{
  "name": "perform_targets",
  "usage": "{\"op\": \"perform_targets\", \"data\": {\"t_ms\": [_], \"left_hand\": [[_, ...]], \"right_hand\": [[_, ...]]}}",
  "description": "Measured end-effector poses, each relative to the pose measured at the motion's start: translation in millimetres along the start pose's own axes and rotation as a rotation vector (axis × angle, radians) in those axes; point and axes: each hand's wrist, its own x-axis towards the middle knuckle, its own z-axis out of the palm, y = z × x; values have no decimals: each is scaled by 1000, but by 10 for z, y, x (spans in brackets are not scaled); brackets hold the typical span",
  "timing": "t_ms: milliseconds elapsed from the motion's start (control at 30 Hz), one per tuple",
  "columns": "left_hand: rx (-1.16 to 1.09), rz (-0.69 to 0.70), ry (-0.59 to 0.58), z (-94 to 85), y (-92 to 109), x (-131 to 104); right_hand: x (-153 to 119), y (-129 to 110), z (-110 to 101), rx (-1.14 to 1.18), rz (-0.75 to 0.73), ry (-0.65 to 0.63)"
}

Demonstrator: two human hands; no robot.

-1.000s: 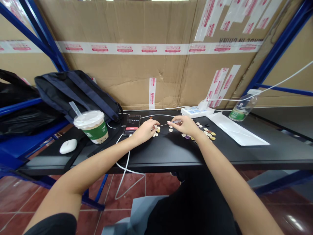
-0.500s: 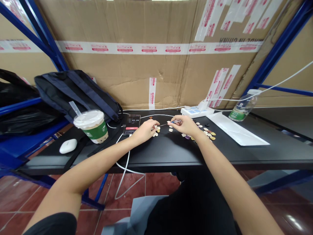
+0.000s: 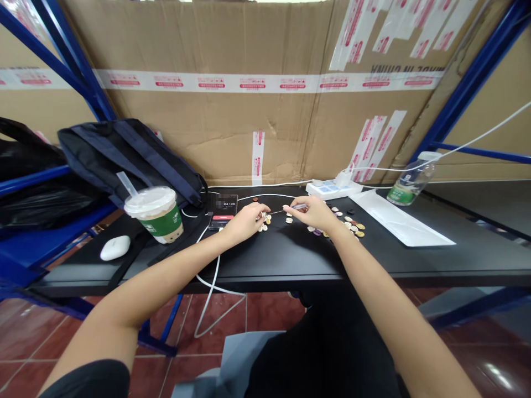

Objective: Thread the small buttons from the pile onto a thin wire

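My left hand (image 3: 253, 216) is closed in a pinch over a small group of pale and yellow buttons (image 3: 265, 226) on the black table. A small pale piece, apparently a button, shows at its fingertips. In my right hand (image 3: 310, 210) is a slim tool (image 3: 299, 207) with a silvery-blue handle. Its thin metal shaft points left and reaches the left fingertips. Two or so pale buttons (image 3: 289, 220) lie between the hands. More buttons (image 3: 353, 226), cream, yellow, brown and purple, are spread beside and partly behind my right hand.
A phone (image 3: 224, 210) showing a timer lies left of my left hand, its white cable hanging over the edge. Farther left are a lidded drink cup (image 3: 155, 213), white earbud case (image 3: 115, 247) and backpack (image 3: 133, 160). A power strip (image 3: 327, 189), white packet (image 3: 402, 218) and bottle (image 3: 410, 179) are on the right.
Both hands stay almost in place. The tool's handle has turned slightly in my right fingers, and the phone's timer has advanced.
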Motion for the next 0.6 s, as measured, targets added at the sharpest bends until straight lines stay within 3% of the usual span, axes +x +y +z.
{"op": "perform_targets", "data": {"t_ms": [600], "left_hand": [[-13,-21,-6,-16,34,1]], "right_hand": [[-1,-11,-6,-9,3,0]]}}
